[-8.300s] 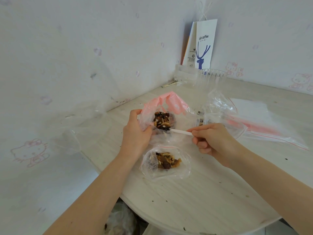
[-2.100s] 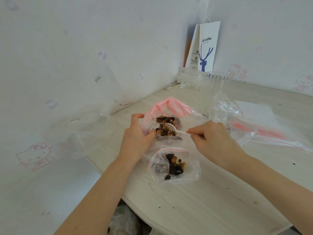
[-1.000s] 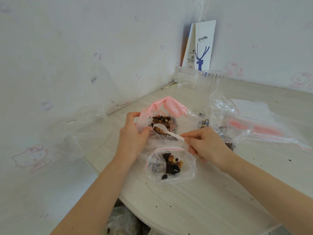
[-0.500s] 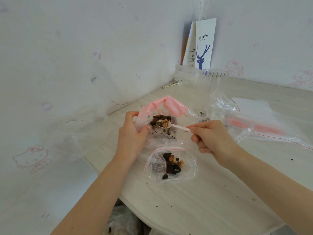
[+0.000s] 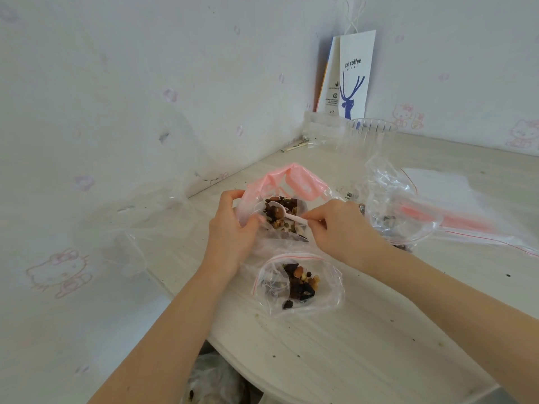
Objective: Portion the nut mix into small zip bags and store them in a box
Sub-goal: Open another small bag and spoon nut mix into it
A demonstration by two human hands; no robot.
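Table (image 5: 350, 360): pale wood, in a papered corner.
Nut mix (image 5: 277, 224): in the pink-topped bag (image 5: 303, 182), mid-table.
Handling: loose, light; the film is limp and slippery, so we would hold its mouth edge.
Left hand (image 5: 230, 237): grips that edge.
Right hand (image 5: 341, 228): pinches the white spoon (image 5: 294, 218), bowl over the mix.
Small zip bag (image 5: 300, 284): nearer us, part-filled.
Change: our right hand has crept closer to the bag.

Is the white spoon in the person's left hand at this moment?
No, the right hand pinches the white spoon by its handle, while the left hand grips the edge of the pink-topped bag of nut mix.
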